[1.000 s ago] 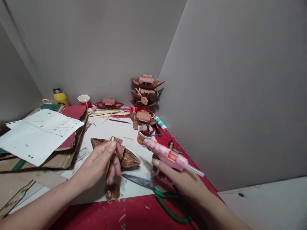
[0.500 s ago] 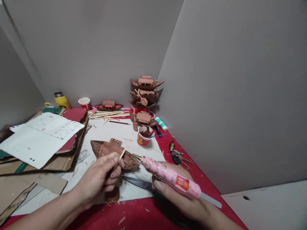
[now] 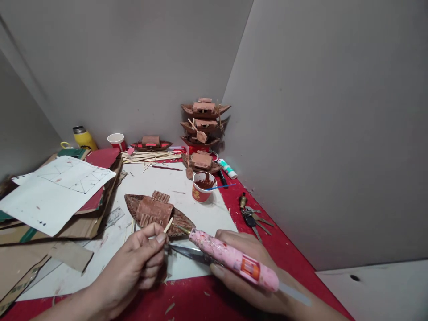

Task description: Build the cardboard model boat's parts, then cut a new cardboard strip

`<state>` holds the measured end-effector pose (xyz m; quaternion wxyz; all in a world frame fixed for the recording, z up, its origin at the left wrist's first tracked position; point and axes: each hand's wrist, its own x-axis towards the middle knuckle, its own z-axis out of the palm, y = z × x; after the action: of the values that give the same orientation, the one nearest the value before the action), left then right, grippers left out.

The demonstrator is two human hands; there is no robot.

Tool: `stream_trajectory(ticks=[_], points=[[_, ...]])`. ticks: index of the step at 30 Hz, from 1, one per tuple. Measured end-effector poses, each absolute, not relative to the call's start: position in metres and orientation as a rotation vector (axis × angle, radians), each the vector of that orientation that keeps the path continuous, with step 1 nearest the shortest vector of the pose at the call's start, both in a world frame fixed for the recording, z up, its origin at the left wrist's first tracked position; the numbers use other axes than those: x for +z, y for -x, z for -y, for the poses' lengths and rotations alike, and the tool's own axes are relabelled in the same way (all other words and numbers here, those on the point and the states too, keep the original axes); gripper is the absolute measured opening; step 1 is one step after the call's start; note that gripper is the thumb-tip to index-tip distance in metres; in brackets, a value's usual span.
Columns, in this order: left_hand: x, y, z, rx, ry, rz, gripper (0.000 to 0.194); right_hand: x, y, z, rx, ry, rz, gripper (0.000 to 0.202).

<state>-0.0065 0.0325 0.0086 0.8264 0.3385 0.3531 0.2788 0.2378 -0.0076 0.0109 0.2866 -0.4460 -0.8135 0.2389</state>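
Note:
My left hand (image 3: 142, 258) pinches a short pale wooden stick (image 3: 169, 225) just in front of a brown model boat (image 3: 155, 210). In my right hand (image 3: 245, 267) is a pink glue gun (image 3: 227, 256), its metal tip close to the stick and the boat's right end. A clear glue stick pokes from the gun's rear. The boat lies on a white sheet (image 3: 174, 183), with a ribbed piece standing out at its far side. A dark blade (image 3: 192, 253) passes beneath the gun; my right hand hides its other end.
Behind stand a paint cup (image 3: 201, 194), stacked model boats (image 3: 203, 109), another boat (image 3: 151, 143), thin sticks (image 3: 154, 157), a white-rimmed cup (image 3: 117, 142) and a yellow bottle (image 3: 84, 139). Keys (image 3: 250, 218) lie right; cardboard (image 3: 83, 229) and a drawing (image 3: 56, 191) lie left.
My left hand has moved slightly down and left with the stick, uncovering more of the boat's roof. The glue gun has shifted left and down, its tip nearer the stick.

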Motion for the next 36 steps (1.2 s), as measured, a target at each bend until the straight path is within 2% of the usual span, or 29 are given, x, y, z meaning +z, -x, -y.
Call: stream_trajectory(ticks=[14,36], points=[[0.006,-0.002,-0.029,0.576,-0.709,-0.690,0.013,0.008,-0.235,0.004,0.474,1.012,2.253,0.016],[0.003,-0.001,-0.027,0.544,-0.809,-0.700,0.019,0.010,-0.236,0.005,0.418,1.117,2.276,0.018]])
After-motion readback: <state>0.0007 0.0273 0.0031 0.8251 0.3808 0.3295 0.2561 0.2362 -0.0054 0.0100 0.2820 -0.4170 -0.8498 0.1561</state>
